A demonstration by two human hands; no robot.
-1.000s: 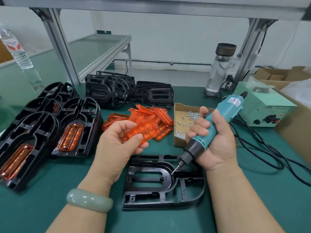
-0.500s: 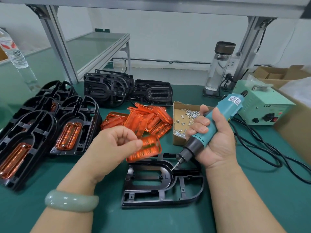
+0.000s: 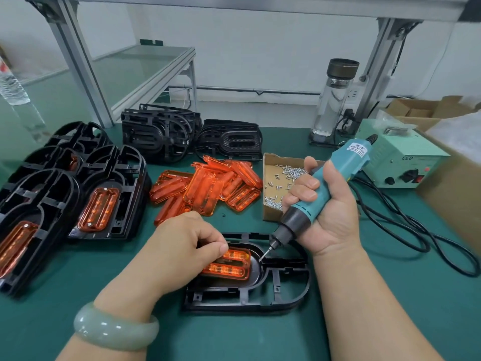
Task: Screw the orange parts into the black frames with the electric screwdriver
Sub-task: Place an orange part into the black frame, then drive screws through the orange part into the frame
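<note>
Left hand (image 3: 179, 246), fingers curled, pinches the orange part (image 3: 229, 265) into the black frame (image 3: 250, 304), apparently steadying it for fastening. Right hand (image 3: 330, 217), at the frame's 2 o'clock, wraps the electric screwdriver (image 3: 330, 178), bit angled beside the part's right end. Open mat (image 3: 390, 295) at 6 o'clock; screw box (image 3: 270, 162) crowds 12.

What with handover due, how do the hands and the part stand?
Left hand holds orange part in black frame. Right hand grips electric screwdriver, bit beside the part. Nothing blocking.
</note>
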